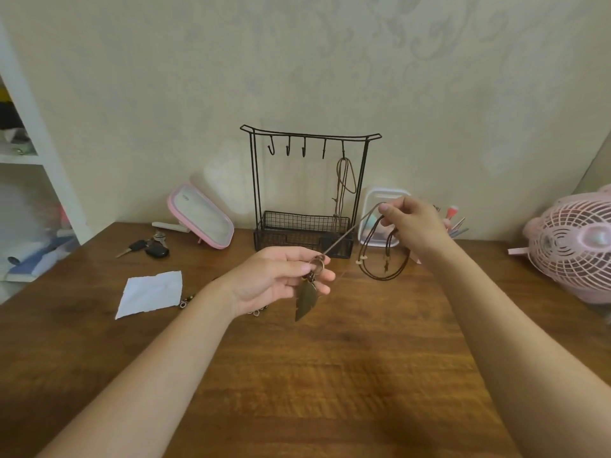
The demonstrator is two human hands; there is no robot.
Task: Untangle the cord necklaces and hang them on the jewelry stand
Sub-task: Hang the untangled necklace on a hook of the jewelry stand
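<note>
- Wooden table (pixel 330 375), mid-frame: stand (pixel 309 137) carries one necklace (pixel 345 183).
- Left hand (pixel 277 279) pinches pendant (pixel 305 300), right hand (pixel 413 223) pinches cord (pixel 350 233), stretched taut, seemingly to free the dark loop (pixel 383 276).

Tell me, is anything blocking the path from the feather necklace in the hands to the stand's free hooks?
Nothing visible. Only open air lies between the feather necklace, held by the left hand and right hand, and the four free hooks on the jewelry stand. The right hand also holds a dark cord necklace.
</note>
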